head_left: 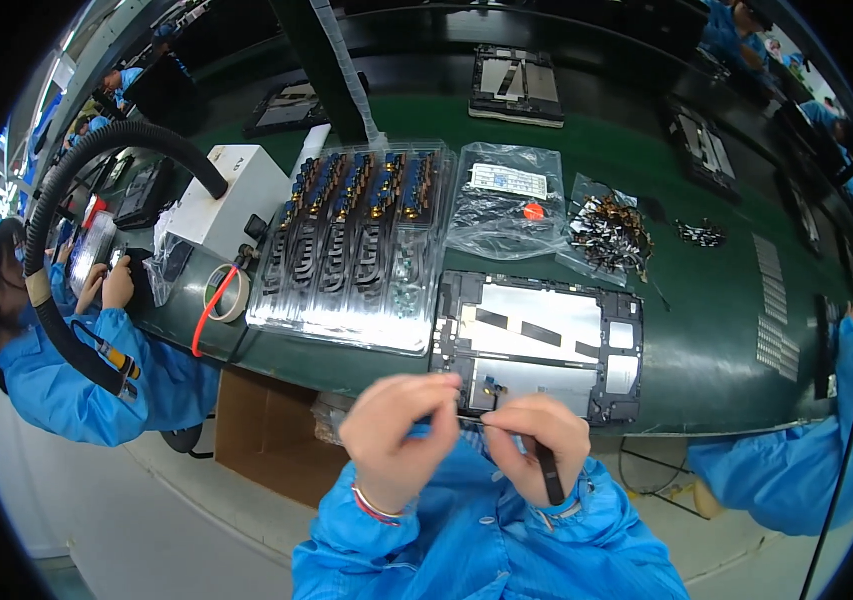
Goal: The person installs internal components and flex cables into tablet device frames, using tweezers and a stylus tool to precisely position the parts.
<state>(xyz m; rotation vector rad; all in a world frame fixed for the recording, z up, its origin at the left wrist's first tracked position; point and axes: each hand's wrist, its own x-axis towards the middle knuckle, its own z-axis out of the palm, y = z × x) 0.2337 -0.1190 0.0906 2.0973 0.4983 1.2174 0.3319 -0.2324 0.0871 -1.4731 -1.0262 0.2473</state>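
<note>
While both hands pinch: left hand point(399, 435) grips small part | right hand point(537, 440) clamps black tweezers point(548, 473) | risk: part slips, drops beside tablet frame point(539, 343).

Long dark green workbench point(707, 350), pale floor point(147, 520), brown cardboard box point(267, 430) beneath, bright light at far left.

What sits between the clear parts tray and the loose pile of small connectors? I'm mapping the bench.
A clear plastic bag with a label and a red dot lies there, per the head view.
</note>
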